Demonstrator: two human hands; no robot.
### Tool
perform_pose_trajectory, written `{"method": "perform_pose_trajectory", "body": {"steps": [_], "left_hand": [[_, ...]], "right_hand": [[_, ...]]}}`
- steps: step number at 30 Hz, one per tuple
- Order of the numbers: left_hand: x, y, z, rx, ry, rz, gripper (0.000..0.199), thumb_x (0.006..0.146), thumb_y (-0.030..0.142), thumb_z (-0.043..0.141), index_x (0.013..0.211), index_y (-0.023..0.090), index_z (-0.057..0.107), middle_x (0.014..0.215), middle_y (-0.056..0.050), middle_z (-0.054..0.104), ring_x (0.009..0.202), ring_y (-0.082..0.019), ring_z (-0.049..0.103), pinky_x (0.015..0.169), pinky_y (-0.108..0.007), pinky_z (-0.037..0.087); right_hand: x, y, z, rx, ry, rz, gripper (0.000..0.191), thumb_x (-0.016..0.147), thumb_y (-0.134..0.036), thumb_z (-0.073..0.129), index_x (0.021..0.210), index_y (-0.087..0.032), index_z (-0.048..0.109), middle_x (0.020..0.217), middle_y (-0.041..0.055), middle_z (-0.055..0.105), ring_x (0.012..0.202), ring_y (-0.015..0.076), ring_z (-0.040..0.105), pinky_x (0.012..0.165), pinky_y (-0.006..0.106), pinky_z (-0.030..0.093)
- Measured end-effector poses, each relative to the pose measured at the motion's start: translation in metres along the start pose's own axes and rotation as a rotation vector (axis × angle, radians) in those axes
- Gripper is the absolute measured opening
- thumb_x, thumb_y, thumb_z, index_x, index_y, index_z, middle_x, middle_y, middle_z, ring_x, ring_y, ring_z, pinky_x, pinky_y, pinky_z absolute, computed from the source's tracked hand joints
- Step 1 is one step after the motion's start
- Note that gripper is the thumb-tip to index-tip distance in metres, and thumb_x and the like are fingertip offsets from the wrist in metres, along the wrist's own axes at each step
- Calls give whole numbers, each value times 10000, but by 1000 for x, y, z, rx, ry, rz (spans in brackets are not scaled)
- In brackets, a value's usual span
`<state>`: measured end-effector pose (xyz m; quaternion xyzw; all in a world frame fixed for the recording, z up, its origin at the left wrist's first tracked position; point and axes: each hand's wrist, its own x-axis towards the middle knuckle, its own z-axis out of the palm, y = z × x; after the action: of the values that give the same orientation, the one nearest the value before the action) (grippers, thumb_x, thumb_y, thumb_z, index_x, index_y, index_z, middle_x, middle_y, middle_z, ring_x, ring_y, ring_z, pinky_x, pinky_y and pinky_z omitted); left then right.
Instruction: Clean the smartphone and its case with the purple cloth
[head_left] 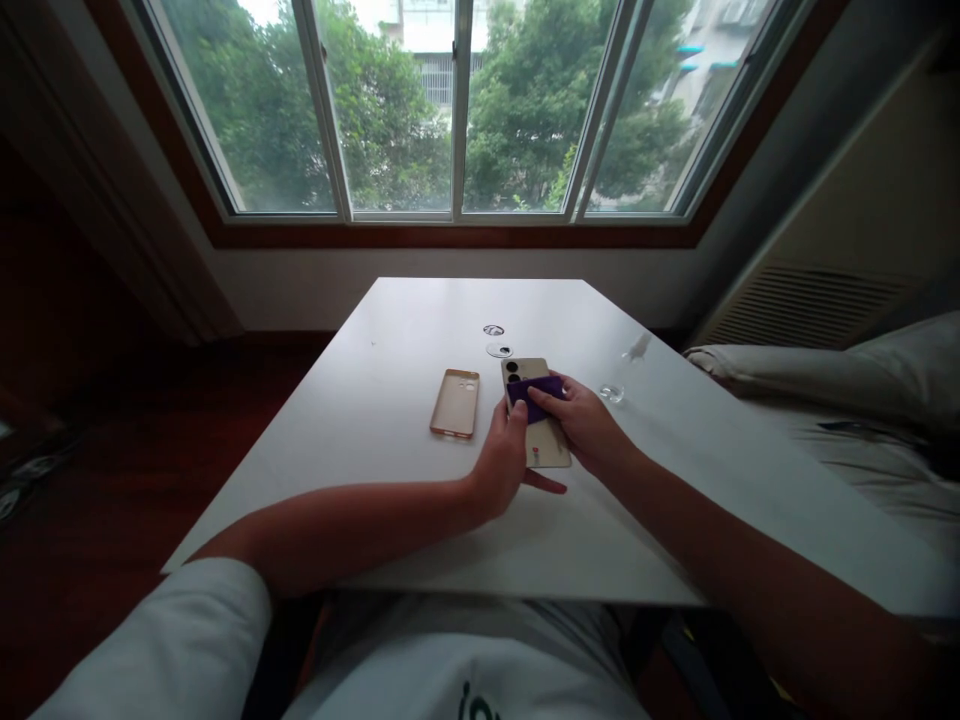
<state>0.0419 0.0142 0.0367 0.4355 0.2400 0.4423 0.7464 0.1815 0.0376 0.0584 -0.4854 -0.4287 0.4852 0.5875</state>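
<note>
Above the white table (390, 320), my left hand (501, 455) is closed around the lower left side of a pale gold phone (551, 445). The phone's back faces up, with dark round camera lenses at its upper left. A small purple rectangular piece (534, 397) lies across the back of the phone; whether it is cloth or card I cannot tell. My right hand (589, 420) is closed on its right part, thumb on top. To the left, a clear phone case (454, 404) with a gold-brown rim rests on the table, apart from both hands.
Beyond the phone lie two small clear round pieces (499, 350). Another crumpled-looking clear piece (611, 393) is right of my right hand. A window (457, 225) stands behind the table's far edge, and a cushioned seat (817, 375) is at the right.
</note>
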Motion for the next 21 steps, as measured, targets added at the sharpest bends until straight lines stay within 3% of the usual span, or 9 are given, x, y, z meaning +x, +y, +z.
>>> {"method": "perform_pose_trajectory", "body": {"steps": [5,9,11,15,21], "left_hand": [[-14,44,-49,8,-73,-171,705,950,709,416,1440,209,505,1251,-196,638,947,-313,693,544,-408,625],[-34,68,-82,67,-66,-116,649,993,658,361,1382,185,577,1230,-185,661,961,-302,697,635,-424,636],[-43,75,-94,78,-56,-84,635,1002,637,371,1374,173,593,1246,-184,660,995,-303,693,684,-424,637],[-48,75,-106,54,-26,-102,657,986,653,405,1405,177,578,1274,-181,654,1032,-308,689,730,-425,633],[-42,59,-105,40,-2,-108,668,973,663,428,1410,182,582,1222,-174,673,983,-284,689,667,-379,635]], "right_hand": [[-1,6,54,32,33,-65,439,747,-256,810,1138,-169,630,1068,100,728,948,262,717,898,459,607],[4,14,93,31,-23,-99,364,764,-215,775,1086,-163,616,1044,92,729,959,257,717,916,464,603],[6,16,105,7,-68,-103,454,745,-214,802,1149,-166,600,1065,93,729,976,261,716,915,460,605],[6,25,109,35,-178,-113,679,733,-252,840,1328,-183,522,1144,103,719,1034,267,708,950,456,592],[2,39,87,40,-218,-115,725,735,-243,837,1375,-188,500,1186,108,711,1086,278,692,989,482,564]]}}
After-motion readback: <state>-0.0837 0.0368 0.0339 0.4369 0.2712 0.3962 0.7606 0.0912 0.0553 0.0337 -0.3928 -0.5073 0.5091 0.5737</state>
